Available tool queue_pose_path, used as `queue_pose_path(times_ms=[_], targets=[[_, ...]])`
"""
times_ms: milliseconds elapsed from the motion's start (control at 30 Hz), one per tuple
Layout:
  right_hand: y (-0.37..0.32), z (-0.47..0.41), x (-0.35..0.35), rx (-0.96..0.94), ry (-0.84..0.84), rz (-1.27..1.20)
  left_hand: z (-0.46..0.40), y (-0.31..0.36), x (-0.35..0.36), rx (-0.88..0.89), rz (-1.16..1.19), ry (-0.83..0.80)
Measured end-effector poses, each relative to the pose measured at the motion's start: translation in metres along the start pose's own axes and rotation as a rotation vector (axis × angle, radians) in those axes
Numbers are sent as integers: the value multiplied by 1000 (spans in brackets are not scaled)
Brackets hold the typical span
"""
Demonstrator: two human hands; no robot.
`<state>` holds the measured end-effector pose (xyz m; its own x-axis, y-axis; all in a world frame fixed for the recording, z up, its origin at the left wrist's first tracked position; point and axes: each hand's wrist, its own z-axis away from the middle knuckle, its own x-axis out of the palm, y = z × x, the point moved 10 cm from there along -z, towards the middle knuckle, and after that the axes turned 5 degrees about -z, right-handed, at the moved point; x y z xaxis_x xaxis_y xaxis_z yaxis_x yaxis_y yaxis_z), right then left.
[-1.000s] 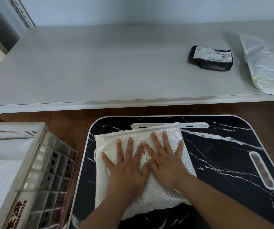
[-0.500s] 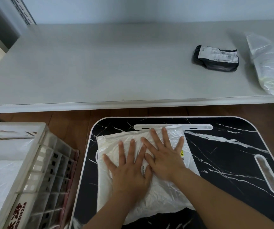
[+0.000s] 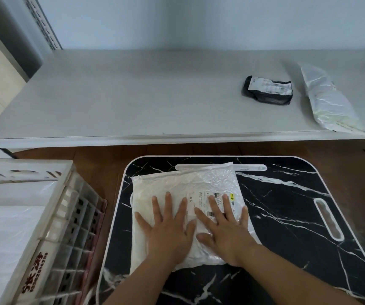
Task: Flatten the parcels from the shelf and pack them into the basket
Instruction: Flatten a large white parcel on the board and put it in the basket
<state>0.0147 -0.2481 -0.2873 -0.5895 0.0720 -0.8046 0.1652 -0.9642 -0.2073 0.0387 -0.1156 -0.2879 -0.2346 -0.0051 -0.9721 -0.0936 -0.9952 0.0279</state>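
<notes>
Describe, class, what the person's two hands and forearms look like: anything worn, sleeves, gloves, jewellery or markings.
Both the left hand and the right hand are bare: no gloves, and no rings or watch can be seen. Both forearms are uncovered too, with no sleeve in view up to the picture's bottom edge. No markings show on either.

Non-task items.
Black marble-pattern board (image 3: 287, 216) with white slots, on brown floor (image 3: 93, 164); pale wall (image 3: 199, 20) behind.
</notes>
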Motion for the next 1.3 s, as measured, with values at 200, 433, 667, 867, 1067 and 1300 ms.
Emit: queue_pose_path(times_ms=[200,433,667,867,1067,1300], targets=[[-2,5,9,66,-78,-6,27,-14,9,66,-59,4],[0,0,18,103,-151,46,18,-11,9,109,-38,19],[-1,5,18,83,-206,48,26,-10,15,208,37,-300],[10,16,21,55,-189,117,36,-17,24,267,-110,-334],[7,16,17,49,-124,59,35,-18,21,262,-67,-361],[65,40,-32,418,308,-357,21,-54,-29,-76,540,-209]])
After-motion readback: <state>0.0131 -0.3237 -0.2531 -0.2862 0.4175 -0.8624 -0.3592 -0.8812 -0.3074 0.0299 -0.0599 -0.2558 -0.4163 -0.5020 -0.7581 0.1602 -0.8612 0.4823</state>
